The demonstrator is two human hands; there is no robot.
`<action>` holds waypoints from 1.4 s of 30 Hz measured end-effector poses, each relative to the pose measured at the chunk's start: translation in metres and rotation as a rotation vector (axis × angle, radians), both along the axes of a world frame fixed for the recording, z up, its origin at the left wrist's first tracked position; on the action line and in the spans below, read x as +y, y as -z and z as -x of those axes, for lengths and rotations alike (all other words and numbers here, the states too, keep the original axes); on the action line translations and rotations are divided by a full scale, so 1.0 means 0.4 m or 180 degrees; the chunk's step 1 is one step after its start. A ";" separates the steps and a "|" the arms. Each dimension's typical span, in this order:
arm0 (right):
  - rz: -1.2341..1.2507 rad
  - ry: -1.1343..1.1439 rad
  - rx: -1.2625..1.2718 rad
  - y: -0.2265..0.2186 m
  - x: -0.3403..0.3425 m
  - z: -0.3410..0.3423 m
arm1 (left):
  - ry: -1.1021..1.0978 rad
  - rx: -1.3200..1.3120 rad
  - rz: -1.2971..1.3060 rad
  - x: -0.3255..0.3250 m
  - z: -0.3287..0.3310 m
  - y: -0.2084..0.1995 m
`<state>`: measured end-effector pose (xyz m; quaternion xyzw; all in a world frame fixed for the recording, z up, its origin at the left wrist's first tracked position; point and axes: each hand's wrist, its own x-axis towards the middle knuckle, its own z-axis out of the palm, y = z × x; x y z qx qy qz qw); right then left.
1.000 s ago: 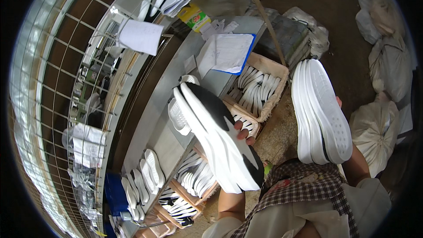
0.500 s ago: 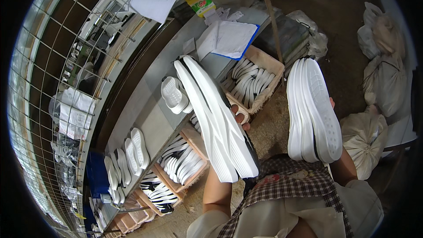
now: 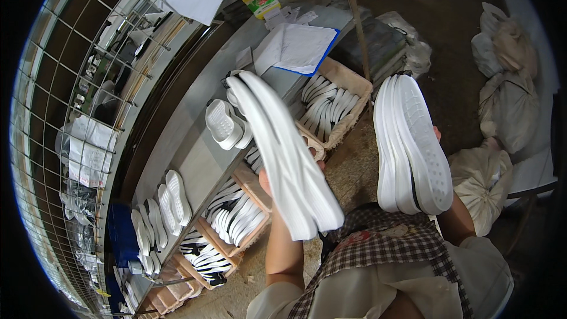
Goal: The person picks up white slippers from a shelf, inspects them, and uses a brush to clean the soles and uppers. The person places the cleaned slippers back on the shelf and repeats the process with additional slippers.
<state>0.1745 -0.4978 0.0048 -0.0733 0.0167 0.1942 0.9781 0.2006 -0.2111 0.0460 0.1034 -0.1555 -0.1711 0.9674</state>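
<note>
From my remote view the bench [image 3: 198, 156] edge runs diagonally, w/ crates [image 3: 348, 123] just beyond it — and between the two held bundles I see a gap, where floor [image 3: 360, 155] shows. On far L is wire mesh [image 3: 68, 65]; on far R are tied bags [image 3: 484, 183].

The pair of white soles [image 3: 283, 153] is before the bench edge, in L hand [image 3: 264, 184]; its long axis goes from upper L to lower R, lower ends near the apron [image 3: 393, 242]. The stack of white soles [image 3: 407, 147] is on R, more upright, w/ the dotted end down.

L hand is gripping the pair: a part shows at the pair's L edge, fingertips [image 3: 319, 162] at its R edge. R hand [image 3: 437, 133] is gripping the stack from behind — only a bit of finger shows, rest is hidden. L forearm rises approx. vertical; R forearm leans to upper L.
</note>
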 end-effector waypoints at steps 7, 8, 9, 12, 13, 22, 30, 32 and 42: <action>0.0926 0.0255 -0.0167 -0.055 0.021 -0.052 | -0.1629 -0.0104 -0.3689 -0.069 -0.036 0.021; 0.0520 0.0242 0.0190 -0.042 0.035 -0.054 | -0.1559 -0.0224 -0.3643 -0.089 -0.035 0.036; 0.0787 0.0350 0.0055 -0.027 0.051 -0.087 | -0.1523 -0.0217 -0.3811 -0.106 -0.040 0.049; 0.0812 0.0321 -0.0056 0.017 0.086 -0.113 | -0.1754 -0.0615 -0.4272 -0.140 -0.049 0.081; 0.0946 0.0400 -0.0007 0.025 0.094 -0.121 | -0.1892 -0.0720 -0.4505 -0.141 -0.053 0.083; -0.0124 0.0078 -0.0001 0.004 0.049 -0.063 | -0.0914 0.0138 -0.3924 -0.064 -0.047 -0.042; -0.0187 0.0121 -0.0092 0.033 0.023 -0.057 | -0.0789 -0.0060 -0.3617 -0.070 -0.048 -0.070; -0.0192 0.0130 -0.0104 0.037 0.021 -0.058 | -0.0808 -0.0133 -0.3575 -0.071 -0.048 -0.067; -0.0322 0.0119 -0.0153 0.046 0.010 -0.072 | -0.0880 -0.0014 -0.3696 -0.095 -0.052 -0.054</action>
